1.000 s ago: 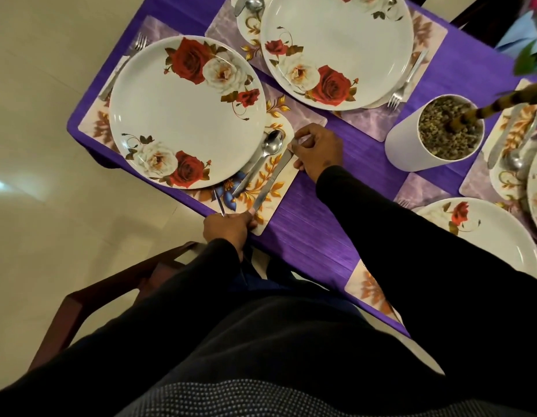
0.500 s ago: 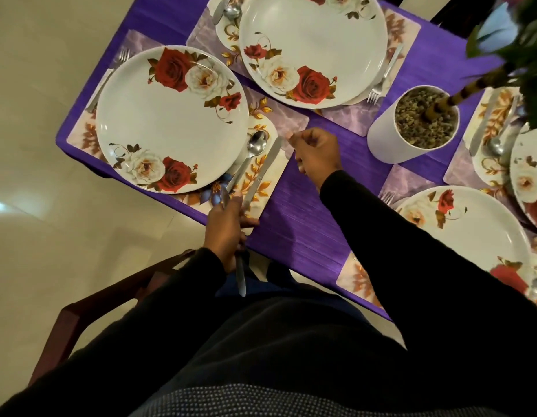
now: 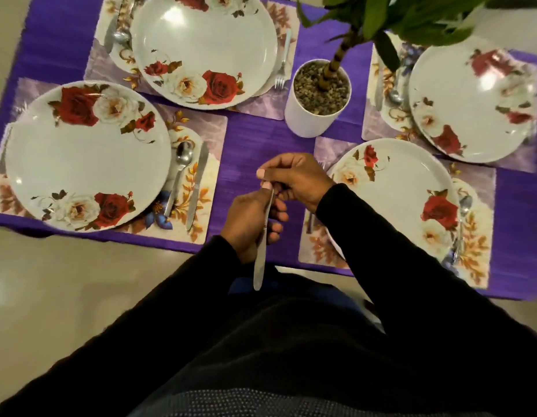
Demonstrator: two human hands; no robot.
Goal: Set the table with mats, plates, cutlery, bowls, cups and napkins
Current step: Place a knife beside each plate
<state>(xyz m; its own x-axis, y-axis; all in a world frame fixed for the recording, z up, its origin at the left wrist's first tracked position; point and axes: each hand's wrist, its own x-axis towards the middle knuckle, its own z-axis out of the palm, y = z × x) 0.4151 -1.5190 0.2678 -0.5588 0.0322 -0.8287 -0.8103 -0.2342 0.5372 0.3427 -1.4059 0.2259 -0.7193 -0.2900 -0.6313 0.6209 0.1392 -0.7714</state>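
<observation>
Steel in hand: a table knife (image 3: 262,236) hangs blade-down over the near tabletop (image 3: 255,139) edge, gripped in the left hand (image 3: 249,224); the right hand (image 3: 294,180) pinches its top end.
Just changed: both hands have come off the left setting and met mid-table; that knife (image 3: 196,188) and spoon (image 3: 178,179) now lie untouched on their mat (image 3: 201,212).
Meaning: left place looks done; this knife probably goes to the near right plate (image 3: 396,200).
Materials: glossy white plates with red rose prints, thin brushed cutlery, stiff rounded-corner mats, ribbed purple cloth.
Centre: plain white cylinder pot (image 3: 316,100) topped with gravel.
Missing: no bowls, cups or napkins seen.
</observation>
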